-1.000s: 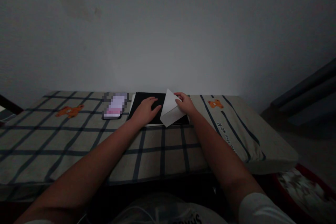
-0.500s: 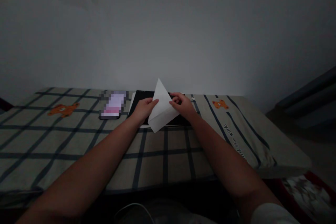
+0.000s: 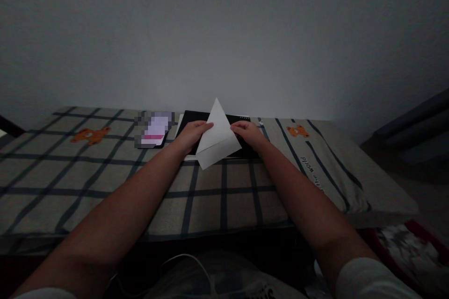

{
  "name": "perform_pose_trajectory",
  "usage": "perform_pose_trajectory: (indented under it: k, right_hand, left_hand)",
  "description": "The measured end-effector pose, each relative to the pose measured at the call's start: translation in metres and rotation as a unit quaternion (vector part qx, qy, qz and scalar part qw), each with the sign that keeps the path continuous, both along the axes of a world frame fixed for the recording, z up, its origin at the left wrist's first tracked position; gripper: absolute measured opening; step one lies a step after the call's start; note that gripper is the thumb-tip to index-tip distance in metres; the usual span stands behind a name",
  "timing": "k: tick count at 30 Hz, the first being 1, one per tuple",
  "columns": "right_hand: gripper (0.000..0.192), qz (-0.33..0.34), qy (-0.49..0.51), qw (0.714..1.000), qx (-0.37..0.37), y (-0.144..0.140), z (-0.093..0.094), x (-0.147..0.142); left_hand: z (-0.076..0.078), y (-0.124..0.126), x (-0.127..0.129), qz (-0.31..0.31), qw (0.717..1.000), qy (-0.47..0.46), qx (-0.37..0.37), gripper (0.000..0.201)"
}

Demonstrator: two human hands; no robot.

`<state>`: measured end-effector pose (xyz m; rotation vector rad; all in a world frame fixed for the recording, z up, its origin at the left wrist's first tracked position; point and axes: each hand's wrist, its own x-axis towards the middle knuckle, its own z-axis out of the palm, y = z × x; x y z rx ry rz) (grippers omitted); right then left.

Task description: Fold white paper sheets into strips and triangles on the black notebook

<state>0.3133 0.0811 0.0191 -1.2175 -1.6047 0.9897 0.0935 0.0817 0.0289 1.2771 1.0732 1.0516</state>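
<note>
A folded sheet of white paper (image 3: 218,131) is held up between my two hands, its pointed tip toward the wall and a wider flap at the near end. My left hand (image 3: 192,134) pinches its left edge, thumb on top and the other fingers partly hidden. On the right edge, the thumb and fingertips of my right hand (image 3: 248,132) are closed on the paper. Beneath lies a flat black board or folder (image 3: 191,119), with white sheets showing at its edges.
A phone (image 3: 154,130) with a lit, blurred screen lies to the left on the checked cloth (image 3: 206,210). Orange bear prints mark the cloth on both sides. A pale wall (image 3: 224,32) rises behind. A white cable (image 3: 189,256) curves near my lap.
The fingers of my right hand, spread apart before, have come together on the paper's right edge. The paper's near flap has swung slightly, and the whole view has tilted down a little.
</note>
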Motion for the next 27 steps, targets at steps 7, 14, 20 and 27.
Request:
perform_pose_trajectory:
  k: [7,14,20,27]
  right_hand:
    - [0.022,0.024,0.02,0.999,-0.016,0.002,-0.002,-0.001]
    - [0.019,0.041,0.011,0.999,-0.027,0.003,-0.002,0.002]
    - [0.019,0.013,-0.002,0.999,-0.031,0.004,-0.001,0.003]
    - [0.017,0.018,0.005,0.999,-0.044,0.003,0.0,0.001]
  left_hand:
    - [0.003,-0.003,0.0,0.077,0.992,0.081,0.064,0.039]
    - [0.0,-0.002,-0.002,0.072,0.992,0.093,0.053,0.041]
    - [0.002,0.002,-0.007,0.016,0.997,0.07,0.029,0.043]
    - [0.002,0.005,-0.01,0.005,0.993,0.109,0.045,0.031]
